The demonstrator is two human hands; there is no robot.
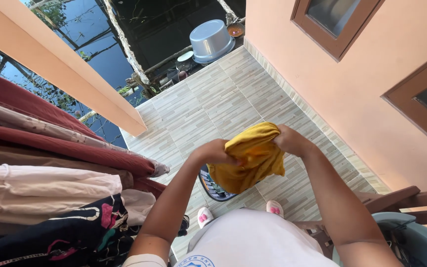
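- Head view, looking straight down: both hands are up in front of the chest, working one crumpled mustard-yellow cloth garment [253, 157] between them.
- Left hand [217, 152] is curled tight, fingers closed into the lower left edge of the fabric, knuckles facing up.
- Right hand [290, 140] is closed too, pinching the top right corner of the same cloth, wrist bent inward.
- Hands sit close together, the cloth bunched between them.
- That garment looks thick and folded over on itself, a rounded lump at the top, loose folds hanging below the hands, held in the air above the pale grey tiled floor [213, 104].
- Directly under it, a dark basket [212, 188] shows on the tiles, mostly hidden by the cloth.
- Over on the left, a rack of hung laundry [50, 188]: dark red, cream and black patterned pieces.
- Far end of the tiles, an upturned grey plastic basin [210, 40].
- Bottom right corner, a blue-grey plastic tub [416, 237] beside a brown wooden chair arm [396, 197].
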